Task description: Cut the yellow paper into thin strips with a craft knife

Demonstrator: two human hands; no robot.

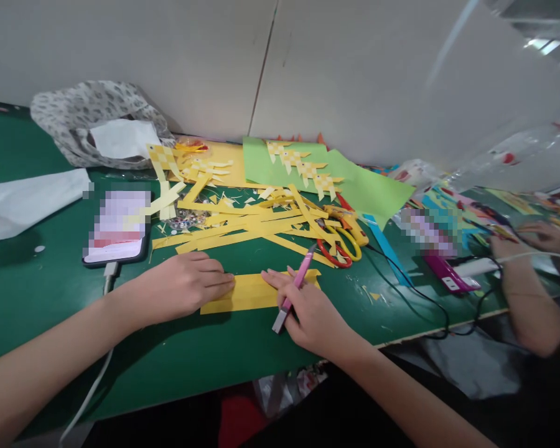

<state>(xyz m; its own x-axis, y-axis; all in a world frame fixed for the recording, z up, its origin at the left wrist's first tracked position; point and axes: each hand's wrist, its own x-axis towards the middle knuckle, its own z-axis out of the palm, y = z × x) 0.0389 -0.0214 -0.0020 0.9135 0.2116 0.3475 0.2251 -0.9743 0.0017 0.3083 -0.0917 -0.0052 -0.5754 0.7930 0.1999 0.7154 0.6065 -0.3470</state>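
A folded yellow paper strip [256,292] lies flat on the green table in front of me. On its left end rest the fingertips of my left hand [198,283], fingers together and pressing it down; the thumb is hidden. My right hand [305,311] is closed around a pink craft knife [298,280], its pointed tip aimed up and away from me, while the outstretched fingers touch the paper's right part. Just beyond the hands is a loose heap of cut yellow paper strips [256,221]. Scissors with red and yellow handles [350,244] lie at the heap's right side.
At left are a phone [116,230] on a white cable and white tissue [37,199]. A patterned cloth bag [107,93] stands behind. Woven yellow paper fish [303,165] lie on green sheets [368,186]. A glue gun [350,224] trails a black cord. Another person's hands [536,239] are at right.
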